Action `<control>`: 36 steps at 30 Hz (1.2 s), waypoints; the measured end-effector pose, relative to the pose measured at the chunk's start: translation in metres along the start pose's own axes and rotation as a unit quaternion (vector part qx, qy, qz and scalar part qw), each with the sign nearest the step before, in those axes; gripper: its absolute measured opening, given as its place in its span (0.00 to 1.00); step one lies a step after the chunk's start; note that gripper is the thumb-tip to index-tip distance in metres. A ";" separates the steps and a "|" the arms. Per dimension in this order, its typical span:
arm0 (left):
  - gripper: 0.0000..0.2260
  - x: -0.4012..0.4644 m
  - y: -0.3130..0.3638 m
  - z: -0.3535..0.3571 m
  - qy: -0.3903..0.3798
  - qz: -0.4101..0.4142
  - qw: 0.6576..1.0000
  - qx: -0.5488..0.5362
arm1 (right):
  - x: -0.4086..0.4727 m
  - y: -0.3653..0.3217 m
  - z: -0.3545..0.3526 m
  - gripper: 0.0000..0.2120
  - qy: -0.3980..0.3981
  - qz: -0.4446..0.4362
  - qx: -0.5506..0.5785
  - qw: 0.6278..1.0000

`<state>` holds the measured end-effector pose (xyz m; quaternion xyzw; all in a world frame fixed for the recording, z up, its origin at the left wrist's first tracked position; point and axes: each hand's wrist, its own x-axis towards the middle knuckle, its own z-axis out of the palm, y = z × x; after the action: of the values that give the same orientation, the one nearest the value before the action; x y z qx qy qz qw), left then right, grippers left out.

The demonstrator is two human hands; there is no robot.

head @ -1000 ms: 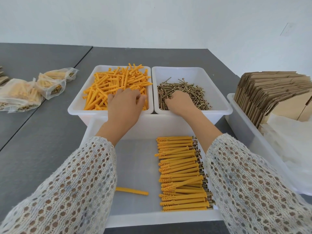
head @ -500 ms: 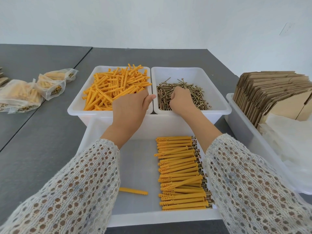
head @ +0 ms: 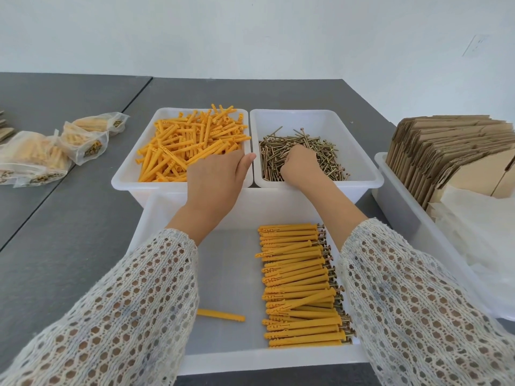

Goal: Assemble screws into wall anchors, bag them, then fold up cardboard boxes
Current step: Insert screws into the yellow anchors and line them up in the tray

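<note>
Loose orange wall anchors [head: 181, 146] fill the left back bin [head: 122, 182]. My left hand [head: 216, 176] lies at that bin's front right corner, its fingers curled down into the anchors and its thumb along the rim. Brass screws [head: 320, 154] lie in the right back bin [head: 362, 174]. My right hand [head: 302, 165] is bunched into a fist in the screw pile, fingers curled round screws. The near bin [head: 156, 218] holds a neat row of anchors with screws in them [head: 298, 285] and one lone anchor [head: 221, 315].
Several filled plastic bags [head: 36, 160] lie on the grey table [head: 69, 232] at the left. On the right, a white bin [head: 395, 201] holds flat cardboard boxes [head: 451, 151] and empty clear bags [head: 479, 235].
My left hand has drawn back from the middle of the anchor pile to the bin's front right corner, fingers curling under. My right hand has moved slightly deeper into the screws.
</note>
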<state>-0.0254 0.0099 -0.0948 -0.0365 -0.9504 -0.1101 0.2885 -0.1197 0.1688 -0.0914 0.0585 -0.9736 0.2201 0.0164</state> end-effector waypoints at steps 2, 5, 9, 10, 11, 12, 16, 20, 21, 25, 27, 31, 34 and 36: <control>0.29 0.000 0.000 0.000 -0.001 -0.001 1.000 0.004 | -0.001 -0.001 -0.001 0.16 -0.006 0.004 0.007 1.000; 0.29 0.000 0.001 0.000 -0.001 -0.002 1.000 0.002 | -0.002 -0.002 -0.002 0.09 -0.004 -0.011 0.026 1.000; 0.29 0.000 0.001 0.000 0.001 -0.001 1.000 -0.007 | -0.007 -0.002 -0.004 0.09 0.028 -0.044 0.069 0.996; 0.29 0.000 0.001 -0.001 0.001 0.000 1.000 -0.009 | -0.008 -0.001 -0.004 0.09 0.036 -0.049 0.075 0.995; 0.28 0.000 0.001 0.000 0.001 0.000 1.000 -0.011 | -0.009 -0.001 -0.004 0.09 0.043 -0.052 0.082 0.994; 0.28 0.000 0.001 0.000 0.001 0.000 1.000 -0.012 | -0.009 -0.001 -0.004 0.10 0.048 -0.054 0.090 0.993; 0.24 -0.001 0.002 0.001 0.004 0.000 1.000 -0.002 | -0.012 -0.002 -0.005 0.12 0.059 -0.069 0.104 0.990; 0.22 -0.002 0.002 0.001 0.010 0.004 1.000 -0.003 | -0.011 -0.001 -0.003 0.09 0.043 -0.071 0.120 0.989; 0.22 -0.001 0.001 0.001 0.010 0.004 1.000 -0.003 | -0.011 0.000 -0.003 0.09 0.028 -0.072 0.121 0.990; 0.22 -0.002 0.002 0.002 0.016 0.006 1.000 -0.002 | -0.009 0.002 -0.002 0.10 -0.008 -0.071 0.097 0.993; 0.22 -0.001 0.001 0.003 0.016 0.006 1.000 0.003 | -0.007 0.003 0.000 0.10 -0.014 -0.069 0.088 0.994; 0.21 -0.002 0.002 0.004 0.029 0.007 0.999 0.011 | -0.004 0.006 0.002 0.16 -0.020 -0.057 0.071 0.996; 0.19 -0.003 0.004 0.003 0.064 0.001 0.998 0.014 | -0.005 0.006 0.001 0.12 -0.007 -0.056 0.092 0.994; 0.17 -0.002 0.003 0.005 0.073 -0.009 0.997 0.015 | -0.008 0.004 0.001 0.12 0.020 -0.072 0.112 0.991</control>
<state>-0.0261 0.0135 -0.0992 -0.0158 -0.9288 -0.1009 0.3562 -0.1121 0.1727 -0.0940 0.1252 -0.9355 0.3275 0.0444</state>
